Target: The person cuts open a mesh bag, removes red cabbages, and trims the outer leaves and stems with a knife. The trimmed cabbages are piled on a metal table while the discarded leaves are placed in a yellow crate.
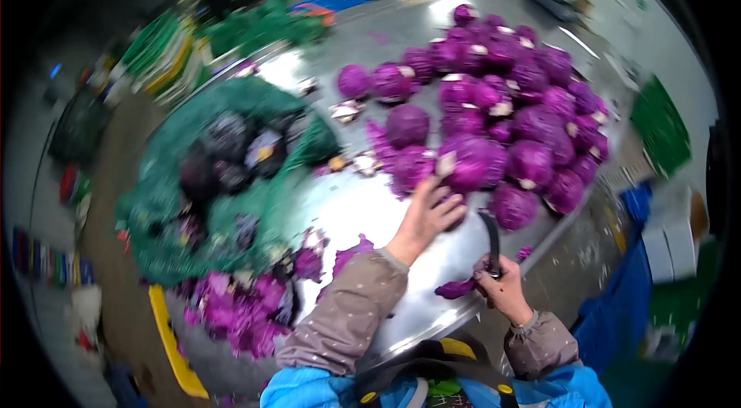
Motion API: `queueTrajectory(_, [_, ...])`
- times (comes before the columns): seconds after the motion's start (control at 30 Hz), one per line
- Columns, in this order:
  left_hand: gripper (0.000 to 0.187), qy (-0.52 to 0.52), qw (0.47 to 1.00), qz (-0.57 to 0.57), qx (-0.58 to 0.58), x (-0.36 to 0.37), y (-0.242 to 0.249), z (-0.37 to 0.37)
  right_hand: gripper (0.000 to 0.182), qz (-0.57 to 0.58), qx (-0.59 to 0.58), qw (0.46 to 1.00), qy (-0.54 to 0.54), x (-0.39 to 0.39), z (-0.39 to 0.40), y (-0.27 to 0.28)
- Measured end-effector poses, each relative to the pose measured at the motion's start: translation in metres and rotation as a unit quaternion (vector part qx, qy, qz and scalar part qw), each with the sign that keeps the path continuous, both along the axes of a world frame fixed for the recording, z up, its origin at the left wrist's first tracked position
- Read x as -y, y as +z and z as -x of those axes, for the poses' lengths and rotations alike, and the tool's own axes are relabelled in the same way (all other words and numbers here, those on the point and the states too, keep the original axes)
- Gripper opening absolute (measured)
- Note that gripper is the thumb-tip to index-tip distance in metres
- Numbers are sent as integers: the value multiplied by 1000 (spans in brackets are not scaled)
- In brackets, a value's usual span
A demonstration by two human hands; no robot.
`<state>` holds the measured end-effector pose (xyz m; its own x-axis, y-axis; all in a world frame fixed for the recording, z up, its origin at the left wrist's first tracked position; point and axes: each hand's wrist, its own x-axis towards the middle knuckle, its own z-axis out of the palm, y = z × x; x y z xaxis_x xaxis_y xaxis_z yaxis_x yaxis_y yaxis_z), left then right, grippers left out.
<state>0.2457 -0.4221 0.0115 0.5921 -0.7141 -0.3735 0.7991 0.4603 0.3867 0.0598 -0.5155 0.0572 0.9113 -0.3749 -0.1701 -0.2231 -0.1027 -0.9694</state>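
Note:
On the metal table (347,211) lies a large heap of purple cabbages (540,126). My left hand (429,216) touches the lower side of one cabbage (467,163) at the near edge of the heap, its fingers apart. Lower right, my right hand (500,283) is closed round the handle of a knife (491,237), whose dark curved blade points up toward the heap. A loose purple leaf (455,289) is at the fingers of that hand.
A green mesh bag (162,176) with dark cabbages (224,138) spreads over the table's left part. Purple leaf scraps (239,311) lie below it, near a yellow strip (171,342). Crates (162,57) stand beyond, a green crate (660,126) at right.

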Motion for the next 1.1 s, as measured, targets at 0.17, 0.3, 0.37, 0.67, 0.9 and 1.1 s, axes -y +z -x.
queueTrajectory(0.17, [62,23,704,-376,602,-88,-10,5,8,-112,-45,991,54,-45,-28,-19])
queueTrajectory(0.3, [65,-125,367,-701,599,-211,-34,12,9,-81,-86,986,117,-87,-52,-49])
queueTrajectory(0.37, [53,-85,323,-781,528,-285,-59,27,12,-65,-78,979,177,-117,-69,-41])
queueTrajectory(0.67, [40,-12,333,-874,353,-528,-52,87,24,56,100,923,366,-210,-166,-48])
queueTrajectory(0.9, [26,299,278,-745,527,-522,33,-30,24,143,190,938,252,-232,-334,-27])
queueTrajectory(1.1, [48,175,713,-474,486,-376,16,-162,36,-8,65,978,200,-223,-437,-18])
